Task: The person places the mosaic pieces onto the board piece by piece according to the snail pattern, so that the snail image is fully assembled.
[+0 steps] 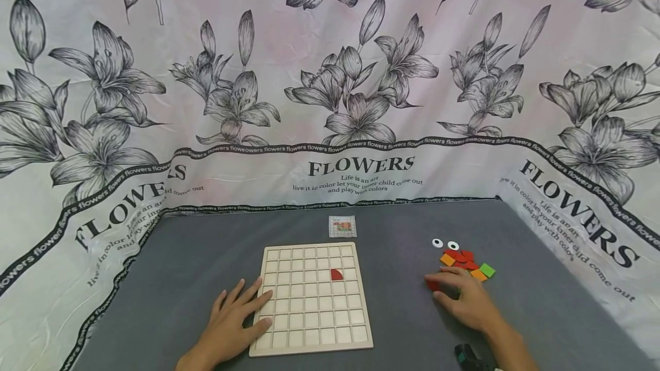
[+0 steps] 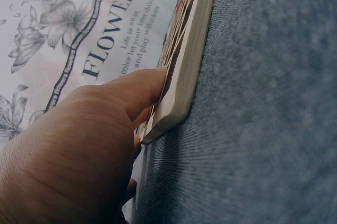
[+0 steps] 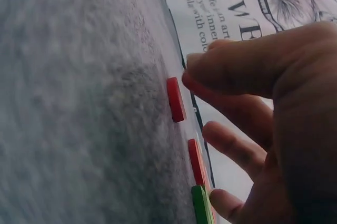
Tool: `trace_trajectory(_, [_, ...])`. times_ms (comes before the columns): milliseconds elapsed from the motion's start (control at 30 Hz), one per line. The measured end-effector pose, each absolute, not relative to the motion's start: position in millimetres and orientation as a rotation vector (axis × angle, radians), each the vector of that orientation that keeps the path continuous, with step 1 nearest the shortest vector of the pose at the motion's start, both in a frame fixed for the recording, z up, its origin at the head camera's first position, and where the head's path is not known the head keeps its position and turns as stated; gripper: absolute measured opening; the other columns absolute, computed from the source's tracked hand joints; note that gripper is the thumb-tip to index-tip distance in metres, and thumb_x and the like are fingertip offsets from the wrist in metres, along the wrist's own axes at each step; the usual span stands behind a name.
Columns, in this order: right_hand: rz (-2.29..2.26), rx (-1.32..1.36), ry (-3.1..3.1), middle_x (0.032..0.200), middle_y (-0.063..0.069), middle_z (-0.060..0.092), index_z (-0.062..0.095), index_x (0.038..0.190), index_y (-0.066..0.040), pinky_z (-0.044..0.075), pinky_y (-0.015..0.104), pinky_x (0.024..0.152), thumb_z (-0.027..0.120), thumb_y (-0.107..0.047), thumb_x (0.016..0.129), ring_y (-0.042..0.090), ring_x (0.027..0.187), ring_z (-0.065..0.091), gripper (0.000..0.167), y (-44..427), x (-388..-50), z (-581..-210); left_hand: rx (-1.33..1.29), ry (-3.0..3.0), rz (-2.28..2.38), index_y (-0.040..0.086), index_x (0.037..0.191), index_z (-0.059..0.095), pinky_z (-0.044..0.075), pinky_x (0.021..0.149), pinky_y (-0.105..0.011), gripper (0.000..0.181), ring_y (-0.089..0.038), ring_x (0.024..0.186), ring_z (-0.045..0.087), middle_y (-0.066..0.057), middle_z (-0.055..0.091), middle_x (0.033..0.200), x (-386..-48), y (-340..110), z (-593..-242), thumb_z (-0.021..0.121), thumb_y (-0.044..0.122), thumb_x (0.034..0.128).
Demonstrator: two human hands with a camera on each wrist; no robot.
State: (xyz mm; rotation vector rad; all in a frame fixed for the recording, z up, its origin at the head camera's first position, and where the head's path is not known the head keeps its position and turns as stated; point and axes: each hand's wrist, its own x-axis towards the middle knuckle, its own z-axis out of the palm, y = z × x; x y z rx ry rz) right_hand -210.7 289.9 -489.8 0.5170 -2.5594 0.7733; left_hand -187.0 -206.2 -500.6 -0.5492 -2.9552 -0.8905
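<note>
My left hand [image 1: 232,322] rests on the left edge of a pale wooden grid board [image 1: 309,352], fingers spread; the left wrist view has its thumb on the board's rim [image 2: 185,76]. One red quarter-round piece [image 1: 336,274] lies in a cell towards the board's upper right. To the right of the board, my right hand [image 1: 466,298] is over the table with bent, parted fingers, beside a red piece [image 1: 432,285]. In the right wrist view that red piece [image 3: 176,99] lies on the cloth just off the fingertips of the hand [image 3: 263,97], not held.
Beyond my right hand lie several red pieces [image 1: 466,255], orange squares [image 1: 447,260], a green square [image 1: 487,270] and two white rings with dark centres [image 1: 437,243]. A small picture card [image 1: 342,226] sits behind the board. Flower-printed cloth [image 1: 361,170] hangs around the grey table.
</note>
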Motion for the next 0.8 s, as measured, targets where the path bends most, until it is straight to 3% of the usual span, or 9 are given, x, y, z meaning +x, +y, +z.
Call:
trace_trajectory(233, [0.687, 0.418, -2.558, 0.096, -0.001, 0.068, 0.076, 0.099, -0.014, 0.032, 0.047, 0.070, 0.085, -0.008, 0.068, 0.022, 0.088, 0.050, 0.032, 287.8, -213.0, -490.7, -0.544, -2.945, -0.898, 0.022, 0.138, 0.058, 0.001, 0.105, -0.068, 0.058, -0.043, 0.140, 0.019, -0.005, 0.033, 0.153, -186.3, -205.6, -500.4, 0.058, 0.056, 0.0908])
trace_trajectory(467, [0.714, 0.515, -2.526, 0.099, -0.007, 0.067, 0.077, 0.098, -0.021, 0.044, 0.046, 0.071, 0.078, 0.011, 0.064, 0.019, 0.093, 0.055, 0.047, 287.9, -212.7, -490.8, -0.539, -2.947, -0.890, 0.022, 0.138, 0.058, 0.002, 0.105, -0.068, 0.058, -0.043, 0.140, 0.019, -0.005, 0.034, 0.153, -186.2, -205.1, -499.7, 0.058, 0.056, 0.0905])
trace_trajectory(600, [0.683, 0.450, -2.575, 0.095, -0.004, 0.065, 0.076, 0.098, -0.017, 0.040, 0.046, 0.072, 0.085, -0.012, 0.071, 0.021, 0.090, 0.052, 0.028, 284.0, -212.1, -489.9, -0.535, -2.952, -0.896, 0.022, 0.138, 0.058, 0.002, 0.105, -0.068, 0.058, -0.043, 0.140, 0.019, -0.004, 0.034, 0.153, -186.6, -205.0, -499.7, 0.058, 0.057, 0.0906])
trace_trajectory(700, [0.592, 0.359, -2.647, 0.090, -0.004, 0.062, 0.076, 0.094, -0.016, 0.037, 0.046, 0.069, 0.085, -0.036, 0.071, 0.023, 0.086, 0.050, 0.032, 280.3, -213.0, -489.8, -0.531, -2.967, -0.898, 0.022, 0.138, 0.058, 0.001, 0.105, -0.068, 0.059, -0.043, 0.140, 0.018, -0.004, 0.033, 0.153, -186.7, -205.5, -499.9, 0.057, 0.057, 0.0906])
trace_trajectory(800, [0.532, 0.313, -2.685, 0.087, -0.005, 0.060, 0.074, 0.090, -0.018, 0.038, 0.045, 0.066, 0.085, -0.042, 0.069, 0.023, 0.082, 0.048, 0.034, 276.8, -214.1, -490.2, -0.531, -2.977, -0.902, 0.022, 0.138, 0.058, 0.001, 0.105, -0.068, 0.059, -0.042, 0.140, 0.018, -0.004, 0.032, 0.153, -187.5, -205.8, -499.6, 0.057, 0.058, 0.0907])
